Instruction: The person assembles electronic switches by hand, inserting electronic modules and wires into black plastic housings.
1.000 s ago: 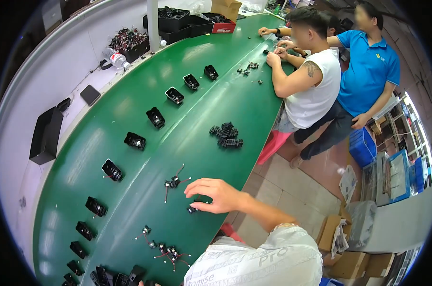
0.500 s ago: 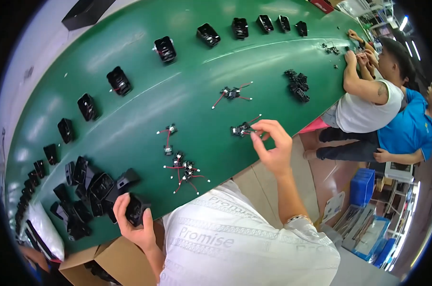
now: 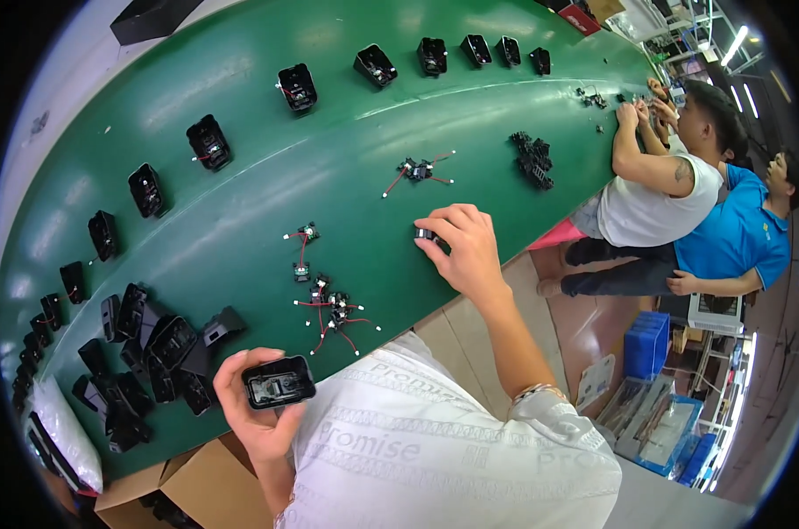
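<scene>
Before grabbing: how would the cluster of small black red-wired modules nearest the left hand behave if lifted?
The thin red wires curve loosely, so probably floppy. The black modules look small, so likely light; lying bunched, they may snag.

White shirt (image 3: pixel 452 441), pale grey lettering (image 3: pixel 369 443), chain-like bands (image 3: pixel 360 465). Right sleeve (image 3: pixel 554 421) loose, ends around elbow.

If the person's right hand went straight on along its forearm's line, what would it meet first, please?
Probably the black cluster with red wires on the green table, though the height of the right hand is unclear.
</scene>
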The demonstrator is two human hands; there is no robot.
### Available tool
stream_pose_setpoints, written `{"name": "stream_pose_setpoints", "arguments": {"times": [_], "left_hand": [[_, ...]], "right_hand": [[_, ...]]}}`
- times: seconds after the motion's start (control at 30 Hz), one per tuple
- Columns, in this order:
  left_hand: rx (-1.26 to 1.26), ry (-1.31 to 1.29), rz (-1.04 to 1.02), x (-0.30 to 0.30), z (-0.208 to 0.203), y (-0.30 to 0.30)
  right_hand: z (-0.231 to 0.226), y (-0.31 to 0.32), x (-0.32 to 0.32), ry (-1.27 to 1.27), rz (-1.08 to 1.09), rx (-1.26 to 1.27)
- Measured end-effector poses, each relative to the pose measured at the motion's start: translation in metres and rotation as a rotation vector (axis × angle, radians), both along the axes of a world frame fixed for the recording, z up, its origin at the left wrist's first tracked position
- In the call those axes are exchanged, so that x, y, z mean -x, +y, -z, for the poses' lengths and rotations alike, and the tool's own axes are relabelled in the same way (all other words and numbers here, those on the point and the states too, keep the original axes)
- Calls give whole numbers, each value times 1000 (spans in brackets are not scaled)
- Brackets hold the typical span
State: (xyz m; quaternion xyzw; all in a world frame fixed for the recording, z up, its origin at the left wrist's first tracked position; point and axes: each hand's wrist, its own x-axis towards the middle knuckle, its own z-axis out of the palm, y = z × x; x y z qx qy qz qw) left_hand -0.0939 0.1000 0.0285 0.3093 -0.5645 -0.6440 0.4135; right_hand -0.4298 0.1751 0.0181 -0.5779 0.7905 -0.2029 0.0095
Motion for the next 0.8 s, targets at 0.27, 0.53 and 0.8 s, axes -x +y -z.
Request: {"name": "stream_pose_setpoints", "arguments": {"times": [0.27,0.53,0.8], "left_hand": [[-246,135,150,34,-5,-6],[-155,194,270,58,-10,-24],[-412,435,360,66,-11,-41]], "right_hand": [[-14,-27,-10,-1074,113,383],[-15,-38,-23,-1634,-106,301],[-41,-39,-61,-1555,-446,168]]}}
